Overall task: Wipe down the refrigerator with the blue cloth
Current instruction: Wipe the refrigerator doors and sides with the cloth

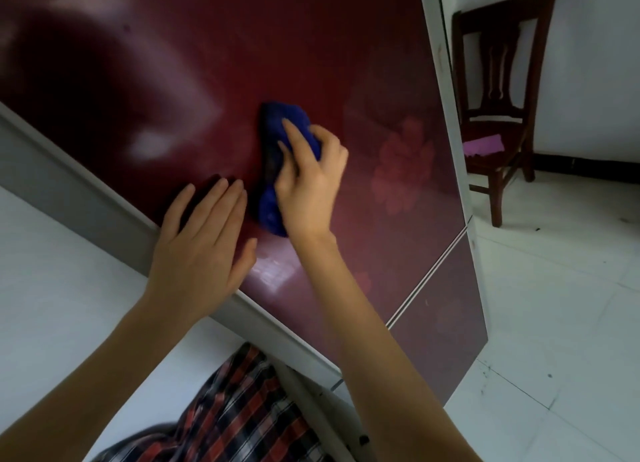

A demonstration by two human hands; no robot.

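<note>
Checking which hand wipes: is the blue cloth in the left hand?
No, the right hand grips the blue cloth against the refrigerator door, while the left hand rests flat beside it.

The right hand (311, 181) presses a bunched blue cloth (277, 156) against the glossy dark red refrigerator (214, 63) door. The left hand (201, 243) lies flat on the door near its grey edge. A wooden chair (498, 90) stands on the white tiled floor (554, 305) beyond.

cloth (287, 132) on refrigerator (311, 45), chair (498, 90) right
</note>
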